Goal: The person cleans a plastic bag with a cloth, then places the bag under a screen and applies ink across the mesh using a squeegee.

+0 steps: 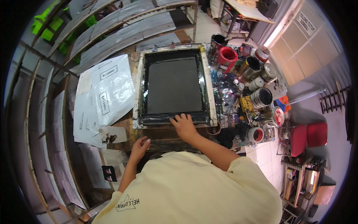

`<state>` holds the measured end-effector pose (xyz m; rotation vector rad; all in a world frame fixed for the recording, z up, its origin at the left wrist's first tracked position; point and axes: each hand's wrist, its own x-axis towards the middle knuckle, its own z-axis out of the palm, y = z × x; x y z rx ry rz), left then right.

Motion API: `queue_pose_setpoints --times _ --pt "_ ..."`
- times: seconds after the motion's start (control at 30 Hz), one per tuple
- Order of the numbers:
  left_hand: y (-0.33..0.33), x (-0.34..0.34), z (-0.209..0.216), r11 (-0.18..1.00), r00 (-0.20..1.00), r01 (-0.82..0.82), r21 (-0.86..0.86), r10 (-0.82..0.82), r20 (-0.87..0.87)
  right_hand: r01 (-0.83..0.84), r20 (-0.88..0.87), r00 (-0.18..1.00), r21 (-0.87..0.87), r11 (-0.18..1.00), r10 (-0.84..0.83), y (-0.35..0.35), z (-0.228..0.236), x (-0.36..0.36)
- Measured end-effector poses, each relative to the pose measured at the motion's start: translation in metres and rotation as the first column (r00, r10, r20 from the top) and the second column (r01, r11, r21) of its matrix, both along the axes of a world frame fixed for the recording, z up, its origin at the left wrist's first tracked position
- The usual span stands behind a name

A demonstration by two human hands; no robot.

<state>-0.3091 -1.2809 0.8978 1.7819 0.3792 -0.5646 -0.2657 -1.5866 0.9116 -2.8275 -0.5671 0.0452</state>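
A screen-printing frame (211, 86) with a pale, ink-stained rim lies on the worn table in front of me. Its dark grey mesh (174, 86) is bordered by glossy black ink. My right hand (184, 128) reaches over the frame's near edge. Its fingers are spread and rest on the dark strip along the inside of that edge. Near the table's front edge, apart from the frame, is my left hand (138, 148). Its fingers are loosely bent, and I see nothing between them. A small stained whitish card (113, 134) lies just left of it.
White plastic sheeting (108, 89) covers the table's left side. Crowding the right side are ink cans (262, 98), a red jug (226, 59), a yellow block (246, 102) and a dark cloth (227, 137). Racks with sheets (126, 31) stand left and behind; a red chair (299, 140) stands right.
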Motion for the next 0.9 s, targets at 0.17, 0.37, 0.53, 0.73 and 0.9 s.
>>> queue_pose_setpoints --times 0.17,0.37,0.53,0.73,0.9 --pt "0.003 0.019 -0.013 0.991 0.991 -0.055 -0.121 0.04 -0.127 0.052 0.108 0.992 0.049 0.997 -0.057 0.005 -0.013 -0.002" --pt "0.006 0.026 -0.039 0.967 0.969 -0.101 -0.233 0.042 -0.243 0.09 0.084 0.992 0.017 0.996 -0.092 0.013 -0.002 -0.003" --pt "0.008 0.03 -0.051 0.914 0.941 -0.206 -0.349 0.087 -0.328 0.141 0.042 0.989 -0.006 0.99 -0.141 0.019 0.004 -0.004" --pt "0.021 0.045 -0.066 0.84 0.938 -0.241 -0.485 0.074 -0.339 0.141 0.023 0.99 -0.12 0.983 -0.139 0.023 0.002 -0.004" --pt "0.023 0.063 -0.072 0.755 0.926 -0.298 -0.584 0.082 -0.367 0.134 0.03 0.991 -0.162 0.978 -0.131 0.024 -0.002 -0.005"
